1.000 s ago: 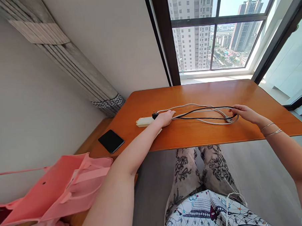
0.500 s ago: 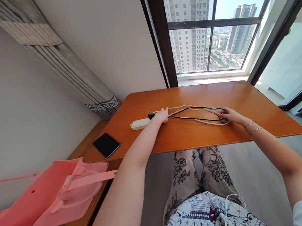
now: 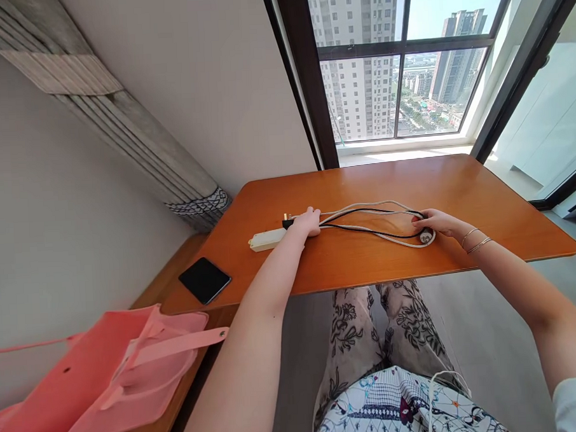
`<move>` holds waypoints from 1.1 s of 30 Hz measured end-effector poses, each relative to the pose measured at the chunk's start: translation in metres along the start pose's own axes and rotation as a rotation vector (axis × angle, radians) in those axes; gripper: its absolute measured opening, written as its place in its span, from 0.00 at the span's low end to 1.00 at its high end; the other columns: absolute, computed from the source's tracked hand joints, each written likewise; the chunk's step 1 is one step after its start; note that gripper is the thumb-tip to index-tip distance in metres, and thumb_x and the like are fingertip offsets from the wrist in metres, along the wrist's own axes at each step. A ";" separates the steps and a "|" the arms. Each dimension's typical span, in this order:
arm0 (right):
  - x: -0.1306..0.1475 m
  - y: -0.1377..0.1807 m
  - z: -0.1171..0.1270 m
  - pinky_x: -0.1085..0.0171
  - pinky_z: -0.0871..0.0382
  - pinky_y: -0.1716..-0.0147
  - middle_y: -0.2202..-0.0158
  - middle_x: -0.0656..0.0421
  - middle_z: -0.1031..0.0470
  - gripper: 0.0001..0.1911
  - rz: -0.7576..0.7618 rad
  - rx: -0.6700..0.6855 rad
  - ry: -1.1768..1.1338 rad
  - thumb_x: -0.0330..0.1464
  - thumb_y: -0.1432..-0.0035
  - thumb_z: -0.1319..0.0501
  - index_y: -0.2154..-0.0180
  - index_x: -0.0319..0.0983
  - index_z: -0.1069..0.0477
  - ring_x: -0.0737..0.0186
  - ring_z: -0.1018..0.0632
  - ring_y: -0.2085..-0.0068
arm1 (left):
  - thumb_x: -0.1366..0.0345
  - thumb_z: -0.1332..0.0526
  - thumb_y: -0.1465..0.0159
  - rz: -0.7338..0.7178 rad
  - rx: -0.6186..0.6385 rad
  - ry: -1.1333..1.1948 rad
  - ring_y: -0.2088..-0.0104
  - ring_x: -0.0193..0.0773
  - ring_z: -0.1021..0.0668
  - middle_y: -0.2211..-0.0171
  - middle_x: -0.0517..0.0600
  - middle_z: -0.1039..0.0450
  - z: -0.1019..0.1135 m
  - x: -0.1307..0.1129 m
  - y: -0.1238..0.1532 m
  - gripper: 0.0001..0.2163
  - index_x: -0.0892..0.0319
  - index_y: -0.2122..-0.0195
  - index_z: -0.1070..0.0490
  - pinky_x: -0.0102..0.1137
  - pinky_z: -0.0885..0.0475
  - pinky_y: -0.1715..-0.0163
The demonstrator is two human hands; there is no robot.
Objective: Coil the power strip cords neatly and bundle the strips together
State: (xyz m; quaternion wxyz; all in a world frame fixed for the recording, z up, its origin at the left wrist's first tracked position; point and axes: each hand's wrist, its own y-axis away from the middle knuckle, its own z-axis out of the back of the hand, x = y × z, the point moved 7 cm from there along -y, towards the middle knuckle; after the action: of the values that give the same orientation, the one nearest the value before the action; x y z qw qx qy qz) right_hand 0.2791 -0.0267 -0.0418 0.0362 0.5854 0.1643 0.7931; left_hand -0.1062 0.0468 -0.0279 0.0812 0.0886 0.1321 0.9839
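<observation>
A cream power strip (image 3: pixel 266 240) lies on the orange-brown table (image 3: pixel 366 263), with a black plug (image 3: pixel 286 223) beside its right end. My left hand (image 3: pixel 308 222) rests closed over the near ends of a white cable (image 3: pixel 364 207) and a black cable (image 3: pixel 360 227) gathered into a long loop. At the loop's far right end my right hand (image 3: pixel 434 222) pinches the cables, next to a small round white part (image 3: pixel 426 237).
A black phone (image 3: pixel 205 280) lies on a lower wooden surface at the left. A pink bag (image 3: pixel 99 377) sits nearer me at bottom left. A folded curtain (image 3: pixel 122 128) runs along the left wall. Windows stand behind the table. My patterned trousers show under the table.
My right hand has drawn the loop's right end leftward, so the loop is shorter. My left hand stays on the cable ends by the power strip.
</observation>
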 end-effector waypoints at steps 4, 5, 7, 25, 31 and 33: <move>0.000 0.008 0.011 0.67 0.28 0.72 0.73 0.60 0.23 0.18 0.061 -0.026 0.018 0.40 0.53 0.24 0.69 0.38 0.28 0.65 0.24 0.72 | 0.66 0.40 0.37 -0.053 -0.062 -0.003 0.42 0.52 0.25 0.44 0.62 0.27 0.009 -0.006 0.011 0.17 0.59 0.46 0.28 0.39 0.28 0.45; 0.000 0.008 0.015 0.66 0.29 0.72 0.73 0.60 0.24 0.19 0.068 -0.041 0.057 0.42 0.53 0.24 0.69 0.39 0.29 0.65 0.24 0.72 | 0.65 0.41 0.36 -0.070 -0.068 -0.002 0.42 0.52 0.25 0.45 0.60 0.26 0.011 -0.008 0.014 0.15 0.58 0.49 0.26 0.39 0.29 0.44; 0.000 0.007 0.026 0.65 0.28 0.70 0.72 0.60 0.23 0.20 0.071 -0.116 0.200 0.44 0.52 0.25 0.68 0.39 0.30 0.62 0.24 0.70 | 0.60 0.43 0.33 -0.103 -0.065 0.007 0.44 0.50 0.23 0.48 0.56 0.23 0.016 -0.010 0.020 0.13 0.55 0.52 0.25 0.40 0.30 0.44; 0.105 0.014 -0.071 0.27 0.63 0.33 0.29 0.39 0.44 0.60 0.635 -0.413 0.932 0.46 0.48 0.31 0.26 0.37 0.62 0.30 0.46 0.27 | 0.52 0.26 0.47 -0.556 0.155 0.919 0.79 0.32 0.27 0.78 0.45 0.30 0.108 -0.070 0.112 0.17 0.59 0.69 0.29 0.28 0.30 0.77; 0.101 0.023 -0.062 0.50 0.29 0.47 0.48 0.51 0.22 0.34 0.579 -0.050 0.792 0.36 0.54 0.28 0.44 0.40 0.31 0.45 0.22 0.48 | 0.43 0.26 0.50 -0.757 0.084 1.273 0.83 0.29 0.32 0.85 0.43 0.35 0.126 -0.071 0.136 0.26 0.58 0.77 0.35 0.34 0.22 0.67; 0.093 0.030 -0.062 0.54 0.26 0.52 0.54 0.54 0.21 0.34 0.532 0.069 0.604 0.37 0.56 0.27 0.47 0.40 0.31 0.50 0.20 0.53 | 0.41 0.27 0.51 -0.753 0.011 1.372 0.83 0.29 0.33 0.87 0.41 0.39 0.129 -0.069 0.138 0.27 0.58 0.79 0.37 0.34 0.22 0.65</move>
State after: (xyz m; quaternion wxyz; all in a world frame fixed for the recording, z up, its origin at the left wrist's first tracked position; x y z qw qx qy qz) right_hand 0.1958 -0.0457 0.0368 -0.2399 0.3490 0.0368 0.9052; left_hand -0.0326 -0.0655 0.1220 0.3092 -0.5896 0.1788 0.7244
